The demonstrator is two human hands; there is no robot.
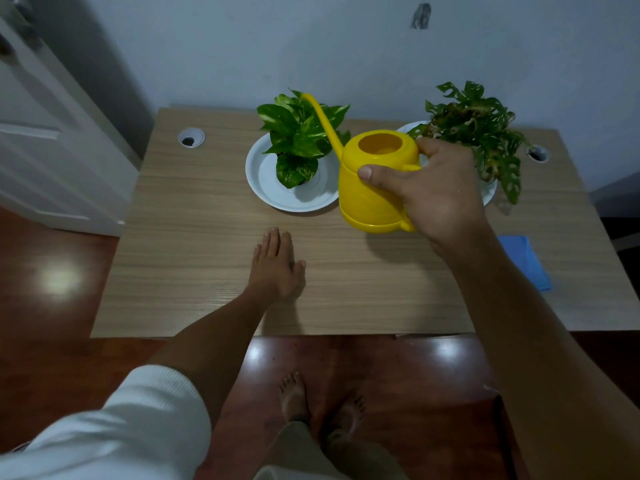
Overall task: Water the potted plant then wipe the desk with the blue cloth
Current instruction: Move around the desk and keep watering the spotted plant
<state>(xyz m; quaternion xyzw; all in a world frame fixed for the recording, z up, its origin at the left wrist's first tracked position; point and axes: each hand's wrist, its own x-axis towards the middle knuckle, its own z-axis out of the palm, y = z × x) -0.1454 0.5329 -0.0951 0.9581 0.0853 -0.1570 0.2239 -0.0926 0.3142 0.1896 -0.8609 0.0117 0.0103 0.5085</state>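
Observation:
My right hand (434, 192) grips the handle of a yellow watering can (372, 188), held above the wooden desk (194, 251). The can's long spout reaches up and left over a green variegated potted plant (299, 136) that stands in a white saucer (263, 178). My left hand (277, 265) rests flat on the desk with fingers straight. A folded blue cloth (526, 261) lies at the desk's right side, partly hidden behind my right forearm.
A second potted plant (481, 129) with holed leaves stands in another white saucer at the back right. Two cable holes (191, 137) (538, 154) sit near the desk's back corners. A wall stands behind the desk, a white door at left. My bare feet are on the red floor.

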